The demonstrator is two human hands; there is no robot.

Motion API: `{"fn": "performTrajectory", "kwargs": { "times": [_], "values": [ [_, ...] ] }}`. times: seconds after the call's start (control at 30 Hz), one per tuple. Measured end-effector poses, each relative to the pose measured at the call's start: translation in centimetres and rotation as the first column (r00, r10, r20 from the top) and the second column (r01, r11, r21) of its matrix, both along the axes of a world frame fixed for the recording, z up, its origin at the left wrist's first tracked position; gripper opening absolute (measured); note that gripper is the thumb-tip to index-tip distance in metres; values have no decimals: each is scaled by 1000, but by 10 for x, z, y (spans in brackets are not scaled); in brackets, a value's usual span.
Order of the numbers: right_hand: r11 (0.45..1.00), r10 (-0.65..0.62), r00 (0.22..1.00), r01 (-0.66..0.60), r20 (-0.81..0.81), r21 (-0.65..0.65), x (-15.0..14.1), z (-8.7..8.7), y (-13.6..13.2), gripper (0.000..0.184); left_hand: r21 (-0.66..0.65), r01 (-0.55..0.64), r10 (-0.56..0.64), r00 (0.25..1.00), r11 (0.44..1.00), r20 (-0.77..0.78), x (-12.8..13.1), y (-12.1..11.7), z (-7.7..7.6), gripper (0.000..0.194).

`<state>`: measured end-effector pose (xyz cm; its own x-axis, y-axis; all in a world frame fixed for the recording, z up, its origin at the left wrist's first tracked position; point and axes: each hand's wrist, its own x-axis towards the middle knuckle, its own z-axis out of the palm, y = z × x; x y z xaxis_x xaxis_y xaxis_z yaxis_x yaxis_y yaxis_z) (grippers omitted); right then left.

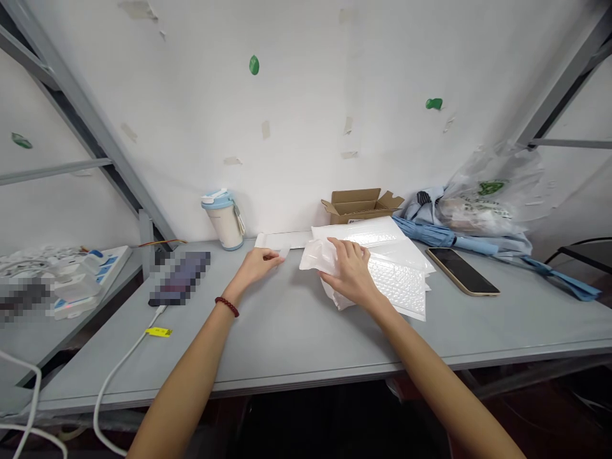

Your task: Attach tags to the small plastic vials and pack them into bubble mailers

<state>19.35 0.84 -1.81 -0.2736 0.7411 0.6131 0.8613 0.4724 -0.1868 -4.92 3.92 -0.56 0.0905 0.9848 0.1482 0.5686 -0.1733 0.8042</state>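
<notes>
My right hand (351, 271) is closed around a small white bubble-wrap packet (318, 256), held just over the table's middle. Beneath and to the right of it lies a loose stack of white bubble mailers (399, 280). My left hand (258, 264) pinches the edge of a thin white strip (282, 242) that looks like paper or label backing, lying along the back of the table; its exact kind I cannot make out. A dark red bead bracelet (227, 306) circles my left wrist.
The grey table (296, 344) meets a white wall. A lidded cup (224, 220), an open cardboard box (361, 207), a folded blue umbrella (430, 233) and a plastic bag (492, 191) stand at the back. Phones (463, 271) lie right and left; a white cable (124, 363) crosses the front edge.
</notes>
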Motion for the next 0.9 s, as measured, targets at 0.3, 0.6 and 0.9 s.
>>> {"fn": "performTrajectory", "kwargs": {
  "times": [0.3,0.6,0.9],
  "values": [
    [1000,-7,1000,7,12,-13,0,0,0,60,113,164,-165,986,980,-2,10,-15,20,36],
    [994,74,995,-69,62,-83,0,3,-3,56,22,264,-264,962,964,64,8,-12,15,33],
    [988,127,990,-120,64,-97,2,7,-4,54,40,323,-322,946,946,-28,17,-19,19,33]
  ]
}}
